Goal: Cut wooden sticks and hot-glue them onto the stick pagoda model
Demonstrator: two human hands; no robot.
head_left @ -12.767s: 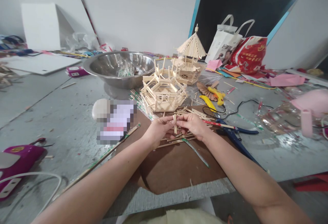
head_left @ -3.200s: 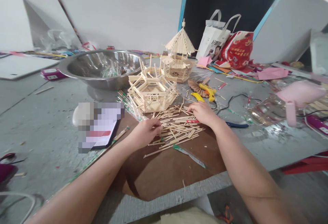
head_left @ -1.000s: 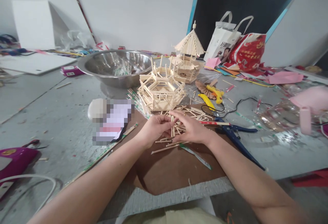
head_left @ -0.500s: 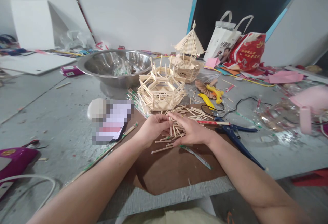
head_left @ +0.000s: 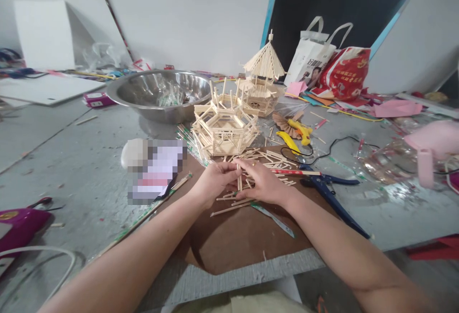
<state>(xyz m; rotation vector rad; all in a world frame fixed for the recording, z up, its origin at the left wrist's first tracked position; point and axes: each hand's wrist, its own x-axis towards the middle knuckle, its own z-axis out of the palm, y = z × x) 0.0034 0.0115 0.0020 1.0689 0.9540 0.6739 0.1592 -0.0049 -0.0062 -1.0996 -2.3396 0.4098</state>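
My left hand (head_left: 214, 181) and my right hand (head_left: 263, 182) meet over a heap of short wooden sticks (head_left: 267, 160) on a brown board (head_left: 244, 236). Both pinch a small bundle of sticks (head_left: 239, 178) held upright between the fingertips. Just beyond the hands stands a six-sided frame built of sticks (head_left: 225, 129). A finished stick pavilion with a pointed roof (head_left: 263, 81) rises behind it.
A steel bowl (head_left: 158, 94) sits at the back left, a phone (head_left: 156, 169) lies left of the board. Blue-handled pliers (head_left: 328, 191), a yellow glue gun (head_left: 297, 134) with a black cord, bags (head_left: 333, 71), pink paper and a purple device (head_left: 17, 220) crowd the grey table.
My hands stay together over the stick heap; the right fingers have curled in from a flatter pose, and the small bundle now stands upright between both hands.
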